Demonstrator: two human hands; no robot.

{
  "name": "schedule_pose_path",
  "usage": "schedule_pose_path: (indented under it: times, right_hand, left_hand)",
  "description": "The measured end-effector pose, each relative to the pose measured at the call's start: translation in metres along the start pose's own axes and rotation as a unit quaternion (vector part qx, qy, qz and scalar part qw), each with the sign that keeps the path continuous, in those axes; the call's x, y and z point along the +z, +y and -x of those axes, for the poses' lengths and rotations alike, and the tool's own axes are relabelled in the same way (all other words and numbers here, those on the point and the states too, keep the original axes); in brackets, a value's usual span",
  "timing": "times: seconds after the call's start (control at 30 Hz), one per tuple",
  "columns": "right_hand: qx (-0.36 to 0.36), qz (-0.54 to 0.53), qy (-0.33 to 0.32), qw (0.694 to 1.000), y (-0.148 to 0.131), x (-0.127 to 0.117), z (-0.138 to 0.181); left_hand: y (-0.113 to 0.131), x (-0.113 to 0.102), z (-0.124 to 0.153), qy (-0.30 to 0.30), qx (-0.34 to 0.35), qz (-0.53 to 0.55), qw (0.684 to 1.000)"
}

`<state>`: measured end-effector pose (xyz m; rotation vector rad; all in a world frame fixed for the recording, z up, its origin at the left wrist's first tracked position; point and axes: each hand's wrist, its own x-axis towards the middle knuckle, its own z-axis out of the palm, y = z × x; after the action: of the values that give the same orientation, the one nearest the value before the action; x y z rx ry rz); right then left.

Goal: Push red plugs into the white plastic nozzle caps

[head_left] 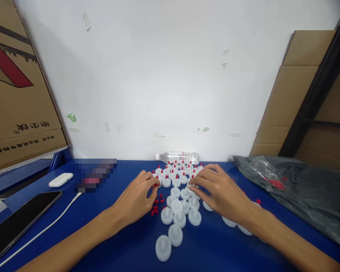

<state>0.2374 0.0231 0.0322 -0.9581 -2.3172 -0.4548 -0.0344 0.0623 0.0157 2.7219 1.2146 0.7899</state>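
Note:
My left hand (144,193) is closed in a pinch, with a bit of a small red tip cap (155,185) showing at its fingertips. Beside its thumb lie several loose red tip caps (156,201) on the blue table. My right hand (212,186) pinches a white nozzle cap, mostly hidden by the fingers, at the edge of the group. Between and in front of the hands are several white nozzle caps (179,219) without red tips. Farther back stand several white nozzle caps with red tips (166,182), close together.
A clear plastic bottle (180,157) lies against the wall. A dark grey plastic bag (300,196) with a clear bag of red pieces (277,184) is on the right. On the left are a phone (22,223), a white case (61,180), a white cable (48,227) and a cardboard box (22,105).

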Motion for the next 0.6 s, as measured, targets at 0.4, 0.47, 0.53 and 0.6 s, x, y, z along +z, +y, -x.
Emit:
schedule_pose_path:
  times: [0.4, 0.47, 0.53, 0.6]
  right_hand:
    - [-0.006, -0.039, 0.002, 0.999, -0.0055, 0.0092, 0.0026]
    - [-0.006, -0.043, -0.002, 0.999, -0.0061, 0.0089, 0.0024]
    - [-0.004, -0.045, -0.004, 0.999, -0.0065, 0.0083, 0.0022]
    - [-0.002, -0.045, -0.005, 0.999, -0.0067, 0.0077, 0.0023]
  left_hand:
    - [-0.0032, 0.0036, 0.0012, -0.008, 0.011, -0.001, 1.0]
    - [-0.0031, 0.004, 0.0014, -0.01, 0.01, -0.001, 1.0]
    - [-0.0026, 0.004, 0.0013, -0.011, 0.009, 0.0, 1.0]
    - [-0.0022, 0.0038, 0.0012, -0.012, 0.008, 0.0, 1.0]
